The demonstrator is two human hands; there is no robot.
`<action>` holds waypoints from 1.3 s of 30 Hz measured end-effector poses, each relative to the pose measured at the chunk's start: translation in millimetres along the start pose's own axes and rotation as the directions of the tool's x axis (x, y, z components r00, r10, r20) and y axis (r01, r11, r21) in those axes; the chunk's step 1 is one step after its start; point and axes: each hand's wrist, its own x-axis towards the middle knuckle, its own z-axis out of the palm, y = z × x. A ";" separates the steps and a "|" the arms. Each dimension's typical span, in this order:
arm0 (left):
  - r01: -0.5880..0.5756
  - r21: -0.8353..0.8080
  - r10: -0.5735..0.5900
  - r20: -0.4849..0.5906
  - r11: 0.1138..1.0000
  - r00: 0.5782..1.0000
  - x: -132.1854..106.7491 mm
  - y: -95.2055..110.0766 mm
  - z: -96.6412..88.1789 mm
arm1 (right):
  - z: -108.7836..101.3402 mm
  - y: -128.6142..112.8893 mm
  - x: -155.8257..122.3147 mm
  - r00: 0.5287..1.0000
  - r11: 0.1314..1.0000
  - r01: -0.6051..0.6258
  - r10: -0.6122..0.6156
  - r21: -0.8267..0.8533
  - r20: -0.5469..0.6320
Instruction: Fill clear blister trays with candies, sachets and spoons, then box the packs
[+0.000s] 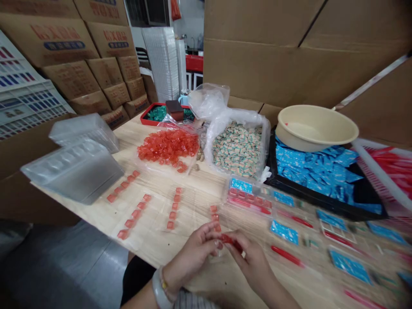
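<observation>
the right hand (249,255) grips red cubes (231,241) over the near surface (193,262); the left hand (201,244) has bent fingers meeting them, pinching or not i cannot tell. a loose pinch could drop one; a wrist could nudge the cube row (214,217) just beyond. blue packets (285,231) crowd the right; more room lies left, toward the near edge.

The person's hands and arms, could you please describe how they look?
The left hand and right hand are ungloved, the visible forearms bare of sleeves. The left wrist wears a smooth, pale, rounded bangle and a thin bracelet with a gold-coloured bead.
</observation>
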 end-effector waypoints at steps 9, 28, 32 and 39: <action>-0.201 0.773 0.275 0.036 0.602 0.961 -0.9 -28.9 -7.0 | 6.2 4.9 17.2 0.974 0.959 0.025 0.040 -0.282 0.222; -0.193 0.860 0.225 0.094 0.472 0.970 11.7 -7.1 15.4 | -8.2 2.7 12.0 0.910 0.630 -0.324 0.411 0.706 0.051; -0.198 0.849 0.218 0.100 0.489 0.971 16.1 -5.4 14.2 | -7.2 -5.7 15.3 0.898 0.167 -0.310 0.376 0.936 0.230; -0.279 0.842 0.387 0.092 0.462 0.917 5.8 18.1 18.3 | 0.0 -19.1 20.5 0.900 0.074 -0.324 0.331 0.943 0.284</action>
